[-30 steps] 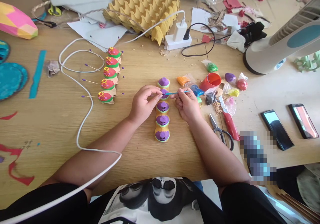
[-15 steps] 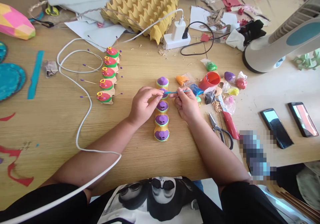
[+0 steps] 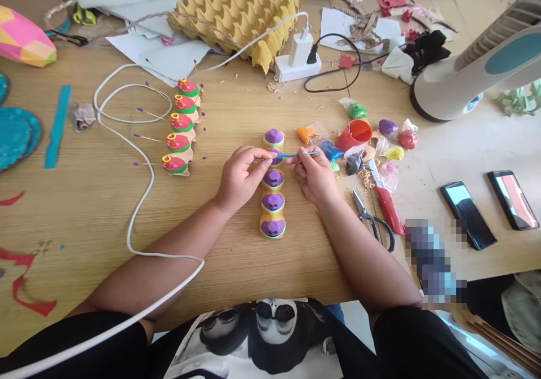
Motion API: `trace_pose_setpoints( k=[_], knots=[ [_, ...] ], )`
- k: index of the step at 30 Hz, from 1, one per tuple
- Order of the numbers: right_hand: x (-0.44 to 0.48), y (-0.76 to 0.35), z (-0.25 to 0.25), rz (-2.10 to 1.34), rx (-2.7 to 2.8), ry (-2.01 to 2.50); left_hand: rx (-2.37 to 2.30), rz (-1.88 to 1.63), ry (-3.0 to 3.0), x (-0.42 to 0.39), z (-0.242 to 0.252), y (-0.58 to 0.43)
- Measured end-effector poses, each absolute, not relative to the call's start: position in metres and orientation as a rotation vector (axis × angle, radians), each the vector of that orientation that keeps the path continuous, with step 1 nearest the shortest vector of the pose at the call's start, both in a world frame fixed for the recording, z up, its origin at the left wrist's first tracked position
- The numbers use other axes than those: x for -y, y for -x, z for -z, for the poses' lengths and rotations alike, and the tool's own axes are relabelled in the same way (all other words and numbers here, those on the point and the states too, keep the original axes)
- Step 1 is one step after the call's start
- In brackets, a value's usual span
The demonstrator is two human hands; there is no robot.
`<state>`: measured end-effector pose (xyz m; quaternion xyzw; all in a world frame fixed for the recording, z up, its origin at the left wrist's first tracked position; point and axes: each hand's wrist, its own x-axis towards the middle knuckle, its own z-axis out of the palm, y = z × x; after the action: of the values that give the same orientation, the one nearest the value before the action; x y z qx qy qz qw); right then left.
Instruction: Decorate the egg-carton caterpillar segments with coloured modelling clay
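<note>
Our egg-carton strip (image 3: 273, 203) lies in from the table (image 3: 253, 266)'s near edge. Our right hand (image 3: 315, 175) pinches a blue modelling tool (image 3: 289, 155); whether our left hand (image 3: 240, 176), pinched narrow, holds anything, we can't tell. Detailing seems underway; next needs steadiness.

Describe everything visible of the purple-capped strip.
The purple-capped strip has five bumps in a near-to-far row and lies on the wooden table. Its purple caps have pale green edges, with orange-yellow between bumps; the caps look like clay. The nearest three bear small dark facial marks; the farthest shows none. The left hand and blue tool partly hide the second-farthest bump; contact is unclear.
</note>
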<state>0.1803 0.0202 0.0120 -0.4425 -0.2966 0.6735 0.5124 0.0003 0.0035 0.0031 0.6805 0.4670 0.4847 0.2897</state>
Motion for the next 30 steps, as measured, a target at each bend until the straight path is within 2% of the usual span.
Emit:
trace_pose_setpoints(
  k=[30],
  knots=[
    [-0.021, -0.191, -0.013, -1.627, 0.906, 1.025, -1.234, -1.318, -1.566, -0.008, 0.003, -0.001]
  ],
)
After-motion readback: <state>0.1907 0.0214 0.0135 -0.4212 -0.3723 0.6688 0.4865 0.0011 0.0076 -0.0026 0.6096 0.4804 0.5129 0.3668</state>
